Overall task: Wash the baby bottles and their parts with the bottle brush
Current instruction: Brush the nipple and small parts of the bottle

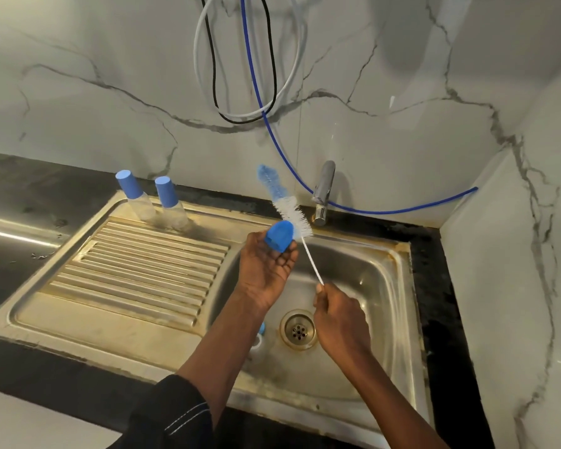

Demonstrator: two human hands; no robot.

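We're over the steel sink (399, 286). On its drainboard (136, 264), at the back, the left bottle (136, 196) and the right bottle (171, 202) stand capped and upright. Our right hand (337, 315) is curled round the thin handle of the bottle brush (289, 212), bristles up near the tap (323, 192). Our left hand (266, 270) pinches a blue cap (279, 236) at the fingertips, just beside the bristles, above the basin.

White veined marble wall (110, 76), black countertop (30, 176), steel sink (397, 286), chrome tap (325, 189), 3 hanging hoses (240, 119)
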